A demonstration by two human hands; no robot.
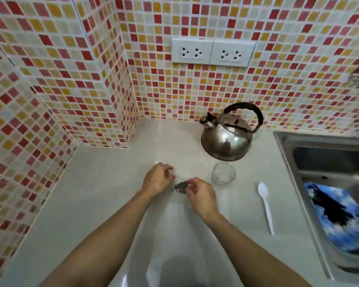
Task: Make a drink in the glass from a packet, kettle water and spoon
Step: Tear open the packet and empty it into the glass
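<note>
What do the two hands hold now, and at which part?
Both hold the small dark packet: left hand at its left end, right hand at its right end.

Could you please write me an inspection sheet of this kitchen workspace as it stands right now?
Surface: pale countertop, glossy, no spills seen.
Job's things: small dark packet held between both hands; glass upright in front of the kettle, looks empty; white plastic spoon lying flat right of the glass, untouched.
Clutter: blue and white patterned item in the sink.
Grippers: left hand and right hand both pinch the packet, above the counter.
Cables: nothing seen; both wall sockets are unplugged.
Surroundings: red, yellow and cream mosaic tile walls meeting in a corner.
</note>
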